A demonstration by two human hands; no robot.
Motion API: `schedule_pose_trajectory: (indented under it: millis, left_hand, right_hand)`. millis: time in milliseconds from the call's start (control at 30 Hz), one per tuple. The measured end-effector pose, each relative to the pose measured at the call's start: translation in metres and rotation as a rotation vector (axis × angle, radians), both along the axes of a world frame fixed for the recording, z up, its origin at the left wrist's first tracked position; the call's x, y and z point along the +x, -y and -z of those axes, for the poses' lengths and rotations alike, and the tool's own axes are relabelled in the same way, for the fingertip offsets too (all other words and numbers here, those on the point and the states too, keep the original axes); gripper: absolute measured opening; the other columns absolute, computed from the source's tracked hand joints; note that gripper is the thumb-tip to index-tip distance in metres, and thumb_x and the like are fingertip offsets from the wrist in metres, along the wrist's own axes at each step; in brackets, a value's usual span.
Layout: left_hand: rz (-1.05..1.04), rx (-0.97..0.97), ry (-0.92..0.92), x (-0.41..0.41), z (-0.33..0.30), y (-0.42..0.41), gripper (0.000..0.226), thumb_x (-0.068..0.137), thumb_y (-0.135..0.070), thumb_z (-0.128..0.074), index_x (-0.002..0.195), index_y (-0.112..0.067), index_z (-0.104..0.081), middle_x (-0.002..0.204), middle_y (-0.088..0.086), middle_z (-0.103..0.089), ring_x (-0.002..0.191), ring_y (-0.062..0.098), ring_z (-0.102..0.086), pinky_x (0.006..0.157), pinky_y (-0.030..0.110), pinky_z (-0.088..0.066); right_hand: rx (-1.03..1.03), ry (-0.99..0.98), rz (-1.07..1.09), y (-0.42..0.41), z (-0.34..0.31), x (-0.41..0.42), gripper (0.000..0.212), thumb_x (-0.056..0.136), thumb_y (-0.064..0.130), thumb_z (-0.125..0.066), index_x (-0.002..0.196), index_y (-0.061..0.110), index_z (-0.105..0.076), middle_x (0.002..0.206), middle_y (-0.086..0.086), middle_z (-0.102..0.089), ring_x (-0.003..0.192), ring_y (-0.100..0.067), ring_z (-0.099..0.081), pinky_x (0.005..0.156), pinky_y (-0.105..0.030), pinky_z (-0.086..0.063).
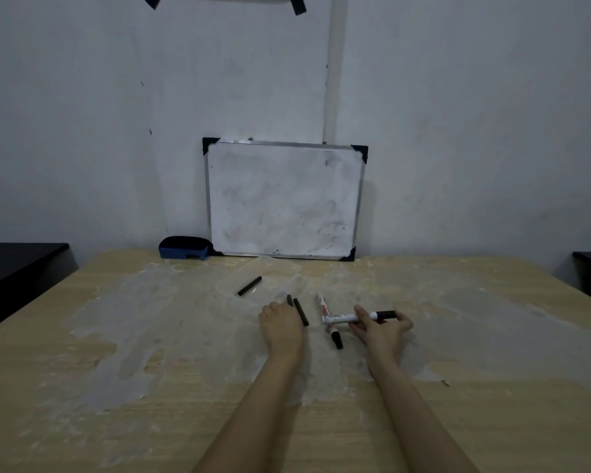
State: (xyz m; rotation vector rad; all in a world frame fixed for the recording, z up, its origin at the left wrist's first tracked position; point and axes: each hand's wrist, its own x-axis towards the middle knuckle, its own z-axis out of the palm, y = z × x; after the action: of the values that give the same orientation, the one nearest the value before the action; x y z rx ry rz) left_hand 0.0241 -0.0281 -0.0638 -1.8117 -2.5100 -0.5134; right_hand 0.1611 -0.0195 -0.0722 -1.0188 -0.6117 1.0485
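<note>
**Table** [116, 336]: pale wood with worn whitish patches, filling the lower half of the view.

**Whiteboard** [284, 199]: smudged, metal-framed, with black corners. It is standing at the table's far edge and leaning against the wall.

**Clear tray** [287, 273]: lying flat just in front of the whiteboard, with one black pen [249, 285] lying in it.

**Eraser** [184, 248]: blue, sitting just left of the whiteboard's bottom corner.

**Left hand** [282, 322]: lying back-up on the table, its fingertips reaching a short black pen [289, 299]. Whether the fingers are gripping it cannot be told.

**Right hand** [379, 327]: gripping the marker, with fingers and thumb curling round the barrel near the cap.

**Second marker** [322, 307]: white with a black near end, lying on the table between the hands and passing under the marker's white end.

**Long black pen** [301, 312]: lying just right of the left hand, running away from the person.

**Marker** [348, 317]: white barrel with small print and a black cap.
- Position: it is being held low over the table, right of centre.
- Long axis: it is running left to right, nearly level, crossing the second marker.
- Direction: the black cap is pointing to the person's right and the white end toward the left hand.
</note>
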Motion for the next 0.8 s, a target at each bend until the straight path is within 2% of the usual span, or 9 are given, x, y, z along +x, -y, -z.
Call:
schedule_pose_trajectory:
  millis: [67, 133, 200, 300, 400, 467, 533, 633, 800]
  left_hand:
    - [-0.007, 0.024, 0.003, -0.004, 0.001, 0.003, 0.026, 0.093, -0.002, -0.037, 0.113, 0.0, -0.054, 0.121, 0.017, -0.058, 0.115, 0.03, -0.052, 0.097, 0.034, -0.041]
    - [-0.008, 0.143, -0.02, -0.005, -0.001, 0.007, 0.015, 0.08, -0.01, -0.065, 0.093, -0.004, -0.065, 0.093, 0.012, -0.071, 0.089, 0.024, -0.066, 0.077, 0.027, -0.052]
    - [0.017, 0.111, -0.037, -0.006, 0.0, 0.004, 0.029, 0.054, -0.027, -0.085, 0.073, -0.011, -0.071, 0.059, 0.005, -0.071, 0.056, 0.016, -0.067, 0.05, 0.02, -0.051]
    - [0.041, 0.164, -0.093, -0.004, 0.016, -0.009, 0.037, 0.032, -0.034, -0.09, 0.06, -0.016, -0.072, 0.044, 0.005, -0.064, 0.041, 0.014, -0.061, 0.038, 0.018, -0.046]
    - [0.071, 0.065, -0.19, 0.003, 0.009, 0.0, 0.026, 0.046, -0.038, -0.085, 0.063, -0.023, -0.074, 0.056, 0.002, -0.07, 0.059, 0.012, -0.065, 0.051, 0.022, -0.051]
    - [0.108, 0.037, -0.161, 0.005, 0.006, 0.003, 0.02, 0.082, -0.022, -0.061, 0.1, -0.017, -0.069, 0.097, 0.008, -0.071, 0.096, 0.022, -0.062, 0.08, 0.03, -0.05]
    - [0.175, 0.084, -0.16, 0.003, 0.01, -0.003, 0.031, 0.092, -0.004, -0.039, 0.121, -0.007, -0.052, 0.12, 0.015, -0.059, 0.114, 0.03, -0.051, 0.095, 0.036, -0.041]
    - [0.189, 0.177, -0.03, 0.0, 0.004, 0.004, 0.029, 0.092, -0.006, -0.042, 0.12, -0.009, -0.049, 0.119, 0.013, -0.059, 0.11, 0.028, -0.052, 0.091, 0.034, -0.042]
    - [0.248, 0.441, 0.313, -0.01, 0.005, 0.027, 0.026, 0.094, -0.003, -0.042, 0.115, -0.008, -0.057, 0.113, 0.009, -0.061, 0.107, 0.022, -0.05, 0.086, 0.029, -0.043]
  right_hand:
    - [-0.013, 0.003, 0.003, 0.0, 0.001, 0.0, 0.059, 0.078, -0.009, -0.063, 0.108, 0.021, -0.022, 0.111, -0.022, -0.047, 0.071, -0.022, -0.06, 0.052, -0.022, -0.058]
    - [-0.009, -0.019, 0.009, 0.0, 0.0, 0.0, 0.059, 0.078, -0.009, -0.063, 0.108, 0.021, -0.022, 0.111, -0.021, -0.046, 0.07, -0.021, -0.06, 0.053, -0.024, -0.058]
    - [0.003, -0.025, 0.003, 0.0, -0.001, 0.0, 0.059, 0.079, -0.009, -0.062, 0.111, 0.021, -0.023, 0.11, -0.021, -0.046, 0.069, -0.02, -0.06, 0.058, -0.029, -0.059]
    - [0.008, 0.003, -0.016, 0.001, -0.002, -0.001, 0.06, 0.079, -0.008, -0.063, 0.113, 0.021, -0.023, 0.111, -0.022, -0.047, 0.07, -0.02, -0.06, 0.079, -0.04, -0.054]
    - [0.018, 0.012, -0.021, 0.002, -0.001, -0.001, 0.06, 0.079, -0.008, -0.063, 0.11, 0.023, -0.022, 0.109, -0.021, -0.049, 0.069, -0.021, -0.061, 0.082, -0.04, -0.051]
    - [0.018, 0.007, -0.019, 0.001, 0.0, -0.001, 0.06, 0.079, -0.008, -0.063, 0.11, 0.023, -0.022, 0.109, -0.022, -0.049, 0.073, -0.026, -0.063, 0.076, -0.036, -0.055]
    - [0.02, 0.001, -0.015, -0.001, 0.001, -0.001, 0.06, 0.079, -0.008, -0.063, 0.109, 0.023, -0.022, 0.111, -0.023, -0.049, 0.077, -0.029, -0.062, 0.062, -0.028, -0.06]
    - [0.025, -0.058, 0.019, -0.003, 0.0, -0.001, 0.061, 0.078, -0.008, -0.064, 0.109, 0.023, -0.023, 0.118, -0.024, -0.047, 0.077, -0.025, -0.062, 0.069, -0.035, -0.059]
    - [-0.027, -0.136, 0.131, -0.009, -0.001, 0.004, 0.061, 0.074, -0.006, -0.069, 0.107, 0.02, -0.024, 0.132, -0.03, -0.041, 0.108, -0.04, -0.057, 0.082, -0.044, -0.053]
